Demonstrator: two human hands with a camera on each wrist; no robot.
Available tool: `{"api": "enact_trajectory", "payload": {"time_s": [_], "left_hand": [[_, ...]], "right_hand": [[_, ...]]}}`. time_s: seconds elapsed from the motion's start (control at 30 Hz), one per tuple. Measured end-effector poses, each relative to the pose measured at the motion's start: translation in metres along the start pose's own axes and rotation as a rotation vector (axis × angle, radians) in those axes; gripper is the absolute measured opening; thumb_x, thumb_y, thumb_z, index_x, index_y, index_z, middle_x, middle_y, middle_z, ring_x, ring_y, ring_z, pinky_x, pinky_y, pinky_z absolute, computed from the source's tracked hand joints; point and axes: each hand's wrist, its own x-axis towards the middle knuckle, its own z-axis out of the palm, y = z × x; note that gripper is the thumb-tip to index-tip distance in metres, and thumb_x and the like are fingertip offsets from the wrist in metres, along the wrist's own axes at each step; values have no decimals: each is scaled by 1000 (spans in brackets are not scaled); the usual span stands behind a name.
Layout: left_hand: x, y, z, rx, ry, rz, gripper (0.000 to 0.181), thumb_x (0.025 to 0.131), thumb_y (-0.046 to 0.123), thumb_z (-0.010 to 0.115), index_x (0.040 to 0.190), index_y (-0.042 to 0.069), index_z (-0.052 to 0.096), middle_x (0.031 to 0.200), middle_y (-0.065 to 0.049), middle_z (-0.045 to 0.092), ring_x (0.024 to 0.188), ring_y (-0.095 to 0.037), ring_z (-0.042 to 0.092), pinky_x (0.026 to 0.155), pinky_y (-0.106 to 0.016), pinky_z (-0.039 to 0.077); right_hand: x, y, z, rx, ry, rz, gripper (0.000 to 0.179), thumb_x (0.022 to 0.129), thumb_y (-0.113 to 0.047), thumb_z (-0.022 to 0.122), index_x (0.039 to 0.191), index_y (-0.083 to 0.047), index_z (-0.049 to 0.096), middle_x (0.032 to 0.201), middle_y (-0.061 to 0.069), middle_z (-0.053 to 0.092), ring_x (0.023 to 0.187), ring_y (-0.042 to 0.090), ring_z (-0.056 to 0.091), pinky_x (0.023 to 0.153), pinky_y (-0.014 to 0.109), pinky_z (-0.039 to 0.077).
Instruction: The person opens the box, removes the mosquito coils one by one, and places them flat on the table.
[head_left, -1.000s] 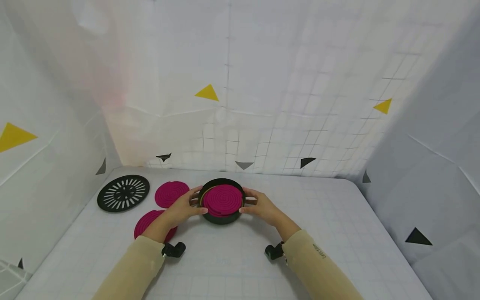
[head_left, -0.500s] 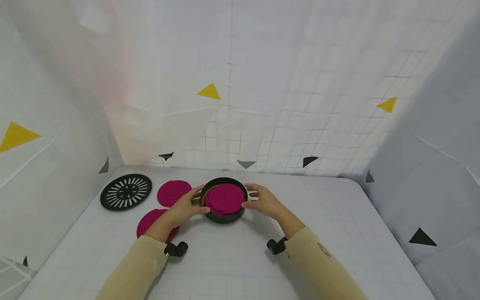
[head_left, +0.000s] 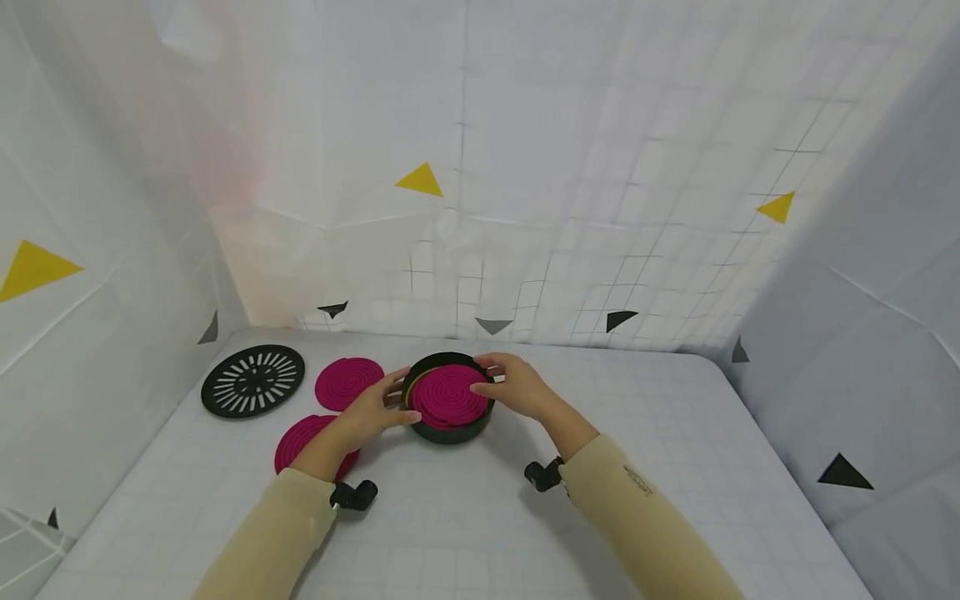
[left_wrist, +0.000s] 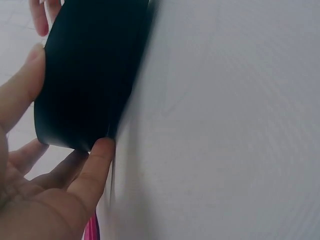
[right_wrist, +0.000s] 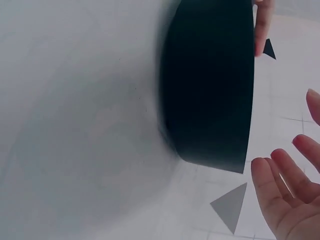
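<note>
A round dark tin [head_left: 450,435] stands on the table with a bright pink mosquito coil [head_left: 453,398] lying inside; a thin yellowish edge shows beside the coil. My left hand [head_left: 366,418] grips the tin's left side, thumb near the front rim and fingers around the wall. In the left wrist view, fingertips press the dark wall [left_wrist: 85,80]. My right hand [head_left: 519,387] hovers over the right rim, its thumb overlapping the coil's edge. The right wrist view has that hand [right_wrist: 295,192] with fingers loosely spread, apart from the tin [right_wrist: 210,85].
Two more pink coils lie left of the tin, one farther back [head_left: 348,383] and one [head_left: 300,442] partly under my left forearm. Beyond them is a round black slotted cover [head_left: 252,382]. White sheet walls [head_left: 525,167] with triangle marks enclose the table [head_left: 637,467].
My right hand has come off the tin's right side and moved up and left over its rim. The left hand keeps its hold, and the tin stays in place.
</note>
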Motion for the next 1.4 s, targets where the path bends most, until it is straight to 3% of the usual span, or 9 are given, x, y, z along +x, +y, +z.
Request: {"api": "enact_trajectory", "payload": {"time_s": [0.5,0.87,1.4], "left_hand": [[0,0,1,-29,-10,-12,95,83,28,83,159,24,27,160,-16,33,145,-39,34,108,-58,39],[-1,0,0,-47,-16,-11,94,83,28,84,159,24,28,159,-16,33,145,-39,33,109,-57,38],[0,-1,-1,-21,-14,-2,96,82,32,84,159,24,27,159,-15,35,145,-39,33,108,-58,39]], "right_hand": [[20,-7,17,-89,-20,-8,54,91,-28,76,139,-10,59,137,11,60,128,27,54,107,44,44],[30,-5,25,-146,-38,-3,57,90,-33,76,139,-10,58,136,11,60,125,25,55,105,43,46],[26,-11,27,-63,7,32,48,92,-23,74,134,-5,61,131,13,64,123,28,58,103,44,47]]}}
